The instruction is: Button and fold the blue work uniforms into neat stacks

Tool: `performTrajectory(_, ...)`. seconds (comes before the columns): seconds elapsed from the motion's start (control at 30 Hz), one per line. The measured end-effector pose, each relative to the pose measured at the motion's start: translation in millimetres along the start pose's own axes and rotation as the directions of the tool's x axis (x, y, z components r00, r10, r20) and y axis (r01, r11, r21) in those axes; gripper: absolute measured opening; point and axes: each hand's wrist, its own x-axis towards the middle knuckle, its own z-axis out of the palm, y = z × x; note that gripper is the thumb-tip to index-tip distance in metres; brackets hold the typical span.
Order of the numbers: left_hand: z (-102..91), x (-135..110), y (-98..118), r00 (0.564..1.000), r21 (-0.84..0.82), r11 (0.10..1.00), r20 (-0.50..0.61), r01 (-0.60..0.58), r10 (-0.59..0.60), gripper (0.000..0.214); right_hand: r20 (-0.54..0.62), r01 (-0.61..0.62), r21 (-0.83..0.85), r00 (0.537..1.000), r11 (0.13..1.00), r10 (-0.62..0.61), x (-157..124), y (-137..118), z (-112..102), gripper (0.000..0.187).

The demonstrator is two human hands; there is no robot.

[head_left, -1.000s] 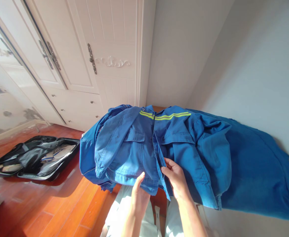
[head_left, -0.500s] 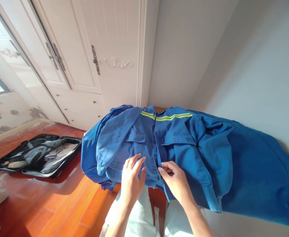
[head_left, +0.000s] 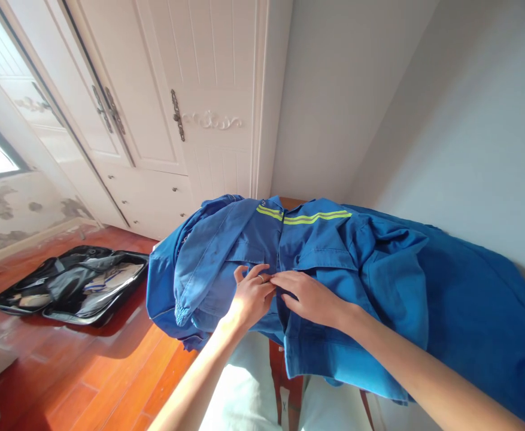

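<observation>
A blue work jacket (head_left: 325, 239) with yellow reflective stripes across its chest lies front side up before me. It has flap pockets and a button front. At the middle of the front, my left hand (head_left: 254, 294) is closed on the jacket's front edge, fingertips bent and a ring showing on one finger. My right hand (head_left: 309, 297) meets it from the right, its fingertips touching the left fingers and its thumb tucked under, closed on the same edge. Any button between the fingers is hidden. Below the hands, the lower right front panel hangs outward toward my legs.
More blue fabric (head_left: 478, 311) spreads to the right against the grey wall (head_left: 482, 149). An open black suitcase (head_left: 105, 317) holding clothes lies on the red wooden floor (head_left: 78, 383) at left. A white wardrobe (head_left: 217, 54) stands behind.
Both hands have moved up along the jacket front and come together. My left hand, earlier apart from the placket, now touches it. The lower right panel has swung outward.
</observation>
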Motion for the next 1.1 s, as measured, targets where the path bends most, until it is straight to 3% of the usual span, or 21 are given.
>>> performTrajectory(0.1,2.6,3.3,0.8,0.998,-0.024,1.000,-0.068,0.007,-0.008,0.026,-0.001,-0.057,0.072,0.998,0.996,0.057,6.0,15.1,-4.9,0.031)
performTrajectory(0.23,6.8,14.1,-5.6,0.999,0.017,0.999,0.011,-0.039,0.039,0.023,-0.043,-0.086,0.181,0.995,0.980,0.095,5.8,28.7,-3.3,0.032)
performTrajectory(0.37,9.6,21.0,-14.3,0.999,-0.052,0.999,0.033,0.016,-0.014,0.019,-0.120,-0.128,0.333,0.977,0.934,0.176,2.6,37.2,8.9,0.026)
performTrajectory(0.7,3.5,22.6,-0.6,0.993,-0.084,0.991,0.072,0.103,-0.097,0.022,-0.210,-0.085,0.398,0.961,0.914,0.181,-0.7,42.2,18.6,0.020)
performTrajectory(0.8,5.1,25.0,-2.1,0.989,-0.089,0.987,0.072,0.134,-0.127,0.019,-0.175,-0.094,0.434,0.967,0.896,0.186,-1.0,42.3,15.3,0.023)
performTrajectory(0.9,6.5,27.7,-4.6,0.983,-0.087,0.981,0.085,0.171,-0.164,0.018,-0.081,-0.094,0.514,0.984,0.853,0.157,-4.3,46.7,10.3,0.043)
performTrajectory(1.0,6.6,29.9,-5.9,0.981,-0.075,0.981,0.091,0.180,-0.173,0.021,0.003,-0.132,0.633,0.986,0.763,0.169,-9.0,54.4,6.5,0.059)
performTrajectory(1.1,5.8,31.5,-6.6,0.976,-0.071,0.978,0.106,0.197,-0.189,0.029,0.069,-0.194,0.753,0.974,0.629,0.218,-11.7,60.3,4.6,0.057)
